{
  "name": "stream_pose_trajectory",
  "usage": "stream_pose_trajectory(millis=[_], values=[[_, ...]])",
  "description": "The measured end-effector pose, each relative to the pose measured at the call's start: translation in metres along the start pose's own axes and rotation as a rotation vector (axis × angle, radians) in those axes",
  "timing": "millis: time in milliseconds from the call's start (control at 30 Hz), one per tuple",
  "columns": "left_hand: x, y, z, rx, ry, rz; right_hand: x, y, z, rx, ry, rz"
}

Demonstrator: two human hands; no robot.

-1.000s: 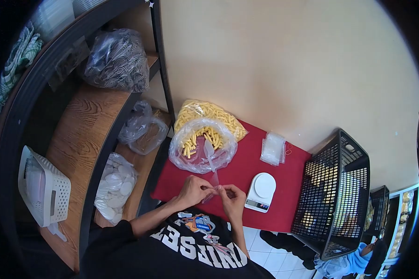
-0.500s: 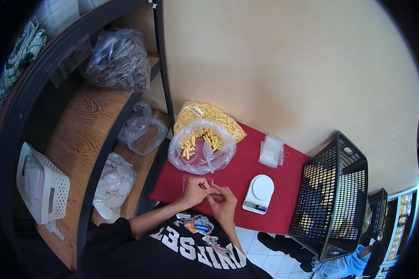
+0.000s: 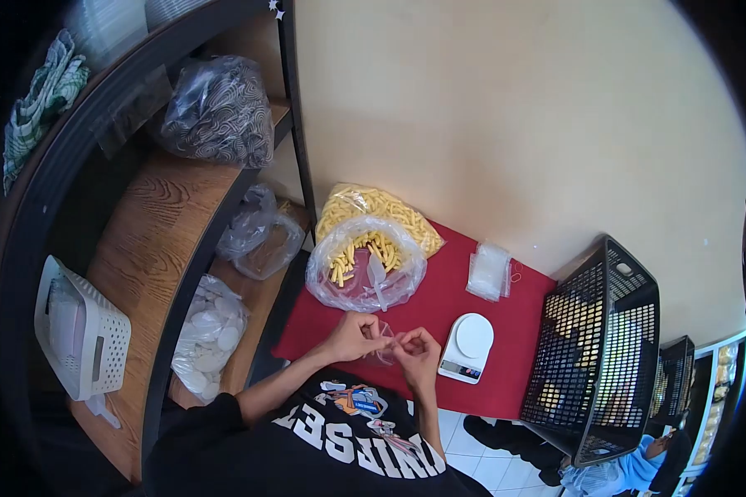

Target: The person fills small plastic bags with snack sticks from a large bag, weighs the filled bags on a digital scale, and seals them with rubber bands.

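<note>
Near side: left hand (image 3: 352, 338) and right hand (image 3: 419, 356) pinch a small clear bag (image 3: 385, 351) over the red table (image 3: 307, 330). Film looks thin, hard to tell; uneven pull could split it. Beyond, a bump could dislodge the scoop (image 3: 377, 272) in the open bag (image 3: 322, 286).

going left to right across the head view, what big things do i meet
white perforated basket → bag of white discs → open clear bag with yellow sticks → white digital scale → large black crate
</note>
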State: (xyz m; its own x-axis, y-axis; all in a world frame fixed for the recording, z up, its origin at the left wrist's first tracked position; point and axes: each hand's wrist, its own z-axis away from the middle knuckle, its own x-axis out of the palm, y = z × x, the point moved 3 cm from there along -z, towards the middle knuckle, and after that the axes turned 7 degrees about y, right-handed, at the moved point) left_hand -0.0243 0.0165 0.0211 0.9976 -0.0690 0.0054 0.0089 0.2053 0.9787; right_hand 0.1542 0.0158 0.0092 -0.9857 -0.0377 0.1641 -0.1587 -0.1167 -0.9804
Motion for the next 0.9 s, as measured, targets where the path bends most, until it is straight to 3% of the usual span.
stream_pose_trajectory(millis=[33, 100, 167, 233, 300, 400, 533, 600, 633, 700, 733, 800, 833, 900], values=[[0.001, -0.006, -0.001, 0.001, -0.003, -0.001, 0.002, 0.005, 0.001, -0.002, 0.003, 0.0], [-0.001, -0.016, -0.001, 0.294, 0.189, -0.286, 0.007, 0.006, 0.007, -0.071, 0.024, 0.194], [0.002, -0.004, 0.004, 0.293, 0.266, -0.35, 0.019, -0.01, 0.012, 0.026, -0.02, 0.254], [0.006, 0.0, 0.01, 0.282, 0.336, -0.416, 0.032, -0.031, 0.015, -0.117, 0.015, 0.528], [0.009, 0.002, 0.011, 0.301, 0.428, -0.597, 0.034, -0.034, 0.014, -0.117, -0.011, 0.577], [0.01, 0.007, 0.011, 0.332, 0.429, -0.769, 0.036, -0.043, 0.015, -0.122, -0.03, 0.626], [0.004, 0.028, 0.01, 0.338, 0.317, -0.802, 0.019, -0.021, 0.01, -0.118, 0.133, 0.472], [0.007, 0.034, 0.012, 0.14, 0.091, -0.828, 0.011, -0.022, 0.007, -0.049, 0.217, 0.369], [0.008, 0.035, 0.013, 0.137, 0.093, -0.825, 0.009, -0.018, 0.006, -0.047, 0.214, 0.373], [0.014, 0.046, 0.019, 0.537, 0.14, -0.826, 0.006, -0.014, 0.002, -0.178, 0.172, 0.404], [0.014, 0.046, 0.018, 0.535, 0.137, -0.822, 0.005, -0.014, 0.002, -0.176, 0.174, 0.408], [0.009, 0.055, 0.017, 0.79, 0.153, -0.716, 0.007, -0.02, 0.002, -0.308, 0.112, 0.496], [0.006, 0.056, 0.015, 0.788, 0.152, -0.71, 0.01, -0.022, 0.002, -0.305, 0.113, 0.501], [0.003, 0.042, 0.01, 0.162, -0.176, -0.293, 0.016, -0.026, 0.003, -0.256, 0.118, 0.449]])
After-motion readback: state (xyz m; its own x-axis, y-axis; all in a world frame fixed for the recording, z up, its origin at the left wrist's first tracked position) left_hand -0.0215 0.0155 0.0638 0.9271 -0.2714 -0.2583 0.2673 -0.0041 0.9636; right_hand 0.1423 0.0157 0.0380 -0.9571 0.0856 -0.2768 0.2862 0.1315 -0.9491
